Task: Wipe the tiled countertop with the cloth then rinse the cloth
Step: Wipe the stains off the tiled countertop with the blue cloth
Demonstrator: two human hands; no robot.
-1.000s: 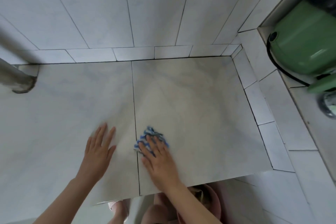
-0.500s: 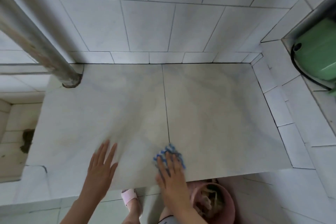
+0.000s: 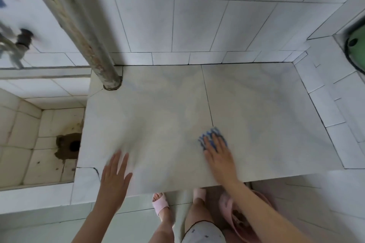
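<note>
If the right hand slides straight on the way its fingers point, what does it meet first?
Nothing on the countertop: beyond the cloth under the right hand lies bare tile, so the first stop looks like the tiled back wall, right of the pipe.

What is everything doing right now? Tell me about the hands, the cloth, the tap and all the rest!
right hand: fingers straight, pressing the cloth
cloth: bunched, lying on the countertop
left hand: open, flat at the countertop's front edge
tap: blurred, cannot tell if water runs
pipe: upright, rusty
sink: no water seen, stained around the drain
</note>
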